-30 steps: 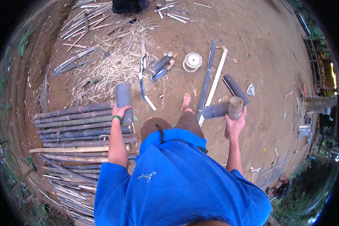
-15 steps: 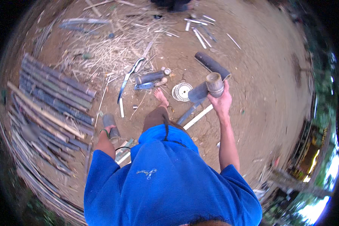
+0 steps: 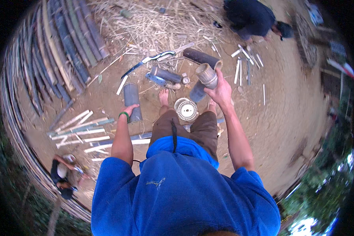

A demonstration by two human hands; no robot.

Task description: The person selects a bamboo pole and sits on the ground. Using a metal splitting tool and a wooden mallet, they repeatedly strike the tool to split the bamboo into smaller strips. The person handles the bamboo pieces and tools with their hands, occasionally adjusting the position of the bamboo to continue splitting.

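My left hand (image 3: 130, 110), a green band at its wrist, is closed on the lower part of a dark bamboo section (image 3: 131, 94). My right hand (image 3: 220, 92) grips a shorter, paler bamboo section (image 3: 207, 74), its hollow cut end facing up. A dark bamboo piece (image 3: 197, 91) shows right beside it; whether my right hand holds this too, I cannot tell. Just beyond lies a longer dark bamboo tube (image 3: 198, 56) on the ground. Between my bare feet stands a white slotted plastic spool (image 3: 186, 110).
A curved saw (image 3: 145, 61), a blue blade-like piece (image 3: 156, 80) and another bamboo section (image 3: 166, 74) lie ahead. Bamboo poles (image 3: 55, 43) are stacked far left; split strips (image 3: 80, 131) lie nearer. One person (image 3: 249, 17) bends at far right, another (image 3: 63, 173) sits lower left.
My view has turned leftward, bringing a second person into sight. My left hand, with its bamboo section, now appears farther forward; my right hand still grips the pale section.
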